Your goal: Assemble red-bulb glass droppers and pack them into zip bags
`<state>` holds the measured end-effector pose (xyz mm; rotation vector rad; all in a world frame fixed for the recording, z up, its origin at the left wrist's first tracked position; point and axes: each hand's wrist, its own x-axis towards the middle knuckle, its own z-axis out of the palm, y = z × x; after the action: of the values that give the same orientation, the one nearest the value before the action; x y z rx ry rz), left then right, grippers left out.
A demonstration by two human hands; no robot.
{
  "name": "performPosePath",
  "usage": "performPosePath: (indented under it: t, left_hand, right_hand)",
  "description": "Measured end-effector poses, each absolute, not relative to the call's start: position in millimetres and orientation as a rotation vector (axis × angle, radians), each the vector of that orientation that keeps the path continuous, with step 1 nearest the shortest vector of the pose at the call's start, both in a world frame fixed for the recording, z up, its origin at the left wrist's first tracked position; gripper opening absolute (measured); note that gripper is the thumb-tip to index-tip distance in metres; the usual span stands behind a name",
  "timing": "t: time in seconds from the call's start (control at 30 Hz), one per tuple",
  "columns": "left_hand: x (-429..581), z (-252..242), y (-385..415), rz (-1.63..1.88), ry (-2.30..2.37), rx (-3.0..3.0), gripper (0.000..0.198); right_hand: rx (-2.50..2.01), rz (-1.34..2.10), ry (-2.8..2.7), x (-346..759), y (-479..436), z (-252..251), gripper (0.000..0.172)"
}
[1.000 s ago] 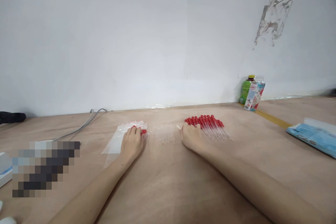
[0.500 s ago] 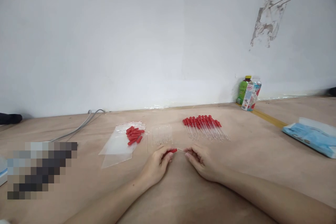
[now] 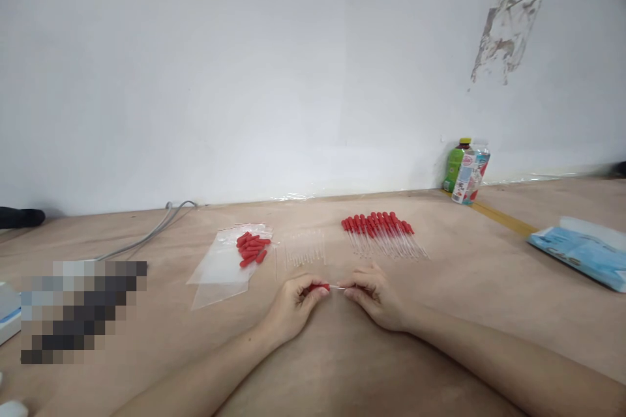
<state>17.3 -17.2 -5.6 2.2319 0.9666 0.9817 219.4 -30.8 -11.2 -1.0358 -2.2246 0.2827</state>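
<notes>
Between thumb and fingers, my left hand [image 3: 300, 300] pinches a red rubber bulb [image 3: 321, 287]. My right hand [image 3: 374, 296] is closed on a thin clear glass tube [image 3: 337, 287], whose end meets the open end of the bulb; how deep it sits I cannot tell. Loose red bulbs [image 3: 252, 249] lie in a pile on clear plastic bags [image 3: 218, 273] to the left. Several bare glass tubes [image 3: 304, 251] lie side by side just beyond my hands. Farther right is a row of droppers [image 3: 384, 231], each a tube with a red bulb on it.
At the back right, a green bottle [image 3: 454, 168] and a printed bottle [image 3: 472, 176] stand by the wall. A blue packet [image 3: 580, 254] lies at the right. Grey cables [image 3: 151, 234] and a blurred-out dark object [image 3: 85, 316] are at the left on the brown table covering [image 3: 313, 371].
The tube in my right hand has come into line with the bulb, and less of it shows between my hands. My left hand still holds the bulb. The view has shifted slightly.
</notes>
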Motion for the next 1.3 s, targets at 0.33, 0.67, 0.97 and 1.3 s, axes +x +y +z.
performPosePath:
  t: [0.33, 0.67, 0.97, 1.3]
  left_hand:
    - [16, -6, -19, 0.895, 0.977, 2.336, 0.017]
    - [15, -9, -21, 0.850, 0.957, 2.573, 0.019]
    - [11, -9, -18, 0.798, 0.859, 2.677, 0.020]
    - [-42, 6, 36, 1.193, 1.627, 2.781, 0.022]
  right_hand:
    - [-1.024, -0.113, -2.309, 219, -34, -8, 0.025]
    - [-1.035, -0.172, -2.355, 208, -36, -17, 0.023]
    - [-1.083, 0.018, -2.442, 202, -35, -10, 0.024]
    - [-1.472, 0.251, -1.874, 225, 13, 19, 0.021]
